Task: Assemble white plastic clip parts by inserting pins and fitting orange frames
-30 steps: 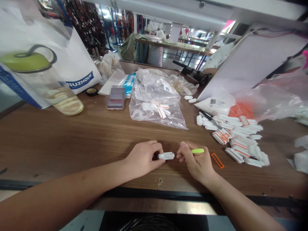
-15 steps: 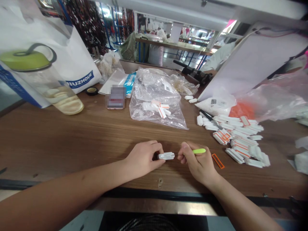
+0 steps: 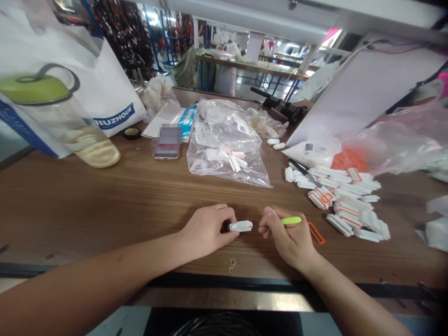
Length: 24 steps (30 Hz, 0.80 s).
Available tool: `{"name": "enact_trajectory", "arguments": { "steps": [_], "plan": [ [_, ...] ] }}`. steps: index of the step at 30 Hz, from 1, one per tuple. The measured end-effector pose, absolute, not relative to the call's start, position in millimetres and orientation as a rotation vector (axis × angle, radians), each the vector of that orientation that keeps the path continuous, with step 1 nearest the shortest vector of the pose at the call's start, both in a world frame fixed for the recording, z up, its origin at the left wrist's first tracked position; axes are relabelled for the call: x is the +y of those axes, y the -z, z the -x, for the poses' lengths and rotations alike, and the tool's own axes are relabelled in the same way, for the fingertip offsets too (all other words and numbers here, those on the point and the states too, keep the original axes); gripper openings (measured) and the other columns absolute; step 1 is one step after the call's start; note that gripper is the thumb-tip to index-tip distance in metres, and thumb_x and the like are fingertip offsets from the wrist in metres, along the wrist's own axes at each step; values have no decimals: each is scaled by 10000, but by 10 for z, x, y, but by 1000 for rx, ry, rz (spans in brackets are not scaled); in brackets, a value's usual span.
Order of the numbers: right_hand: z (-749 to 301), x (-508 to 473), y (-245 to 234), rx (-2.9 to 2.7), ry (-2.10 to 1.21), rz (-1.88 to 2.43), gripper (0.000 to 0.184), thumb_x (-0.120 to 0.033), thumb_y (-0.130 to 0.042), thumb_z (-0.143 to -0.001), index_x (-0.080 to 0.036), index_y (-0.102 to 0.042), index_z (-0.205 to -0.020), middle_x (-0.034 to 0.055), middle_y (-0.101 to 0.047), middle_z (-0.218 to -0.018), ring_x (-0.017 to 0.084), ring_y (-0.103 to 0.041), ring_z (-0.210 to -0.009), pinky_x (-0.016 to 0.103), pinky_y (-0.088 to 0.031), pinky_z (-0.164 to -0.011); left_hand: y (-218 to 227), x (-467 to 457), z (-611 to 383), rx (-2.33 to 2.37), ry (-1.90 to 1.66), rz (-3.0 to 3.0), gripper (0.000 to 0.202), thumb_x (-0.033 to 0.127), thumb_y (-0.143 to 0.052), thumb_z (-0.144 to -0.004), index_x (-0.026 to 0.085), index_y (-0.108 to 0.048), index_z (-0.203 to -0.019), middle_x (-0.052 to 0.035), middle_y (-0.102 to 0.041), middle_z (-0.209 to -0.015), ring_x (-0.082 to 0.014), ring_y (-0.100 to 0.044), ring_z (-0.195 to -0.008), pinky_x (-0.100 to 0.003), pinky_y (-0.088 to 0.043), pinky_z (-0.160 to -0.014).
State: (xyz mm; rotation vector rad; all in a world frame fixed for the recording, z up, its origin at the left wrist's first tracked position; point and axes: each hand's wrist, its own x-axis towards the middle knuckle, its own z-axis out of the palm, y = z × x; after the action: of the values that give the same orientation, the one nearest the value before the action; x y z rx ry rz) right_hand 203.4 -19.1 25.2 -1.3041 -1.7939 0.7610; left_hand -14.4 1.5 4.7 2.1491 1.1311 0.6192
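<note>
Between the thumb and fingers of my left hand (image 3: 208,228) is a small white plastic piece (image 3: 241,227) with rows of dark dots, lying low over the table. My right hand (image 3: 290,240) is closed like a pen grip around a thin tool with a yellow-green handle (image 3: 291,220). The tool's tip points toward the right end of the white piece; whether it touches is too small to tell. Just right of my right hand lies a thin orange rectangular frame (image 3: 317,233).
White pieces (image 3: 360,205), some orange-edged, are heaped at the right with dark tweezers (image 3: 304,170) on top. A clear plastic bag (image 3: 227,126) lies ahead, a phone (image 3: 166,144) left of it. A green-lidded bottle (image 3: 63,116) and white bag (image 3: 115,88) stand far left.
The view has shifted slightly. My right hand and the tool have drawn back a little from the white piece; my left hand keeps its hold.
</note>
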Motion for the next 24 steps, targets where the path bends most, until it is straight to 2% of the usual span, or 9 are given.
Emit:
{"name": "enact_trajectory", "arguments": {
  "steps": [12,24],
  "plan": [
    [-2033,-171,-214,-1741,-788,1324,433,-378,-465,-995,-175,-617,-644,1,-621,-555,104,-574,-461,224,-448,-494,-73,22,149,1115,-609,-2154,64,255,-671,-803,206,-630,-808,27,-557,-728,-127,-507,-643,-263,-358,-608],
    [-2025,-191,-233,-1909,-723,1346,413,-356,-439,-1006,-188,-570,-652,-9,-600,-575,102,-539,-496,246,-427,-541,-79,22,145,1134,-599,-2168,84,270,-677,-810,202,-628,-801,35,-532,-702,-120,-494,-623,-259,-354,-604]
  ]
}}
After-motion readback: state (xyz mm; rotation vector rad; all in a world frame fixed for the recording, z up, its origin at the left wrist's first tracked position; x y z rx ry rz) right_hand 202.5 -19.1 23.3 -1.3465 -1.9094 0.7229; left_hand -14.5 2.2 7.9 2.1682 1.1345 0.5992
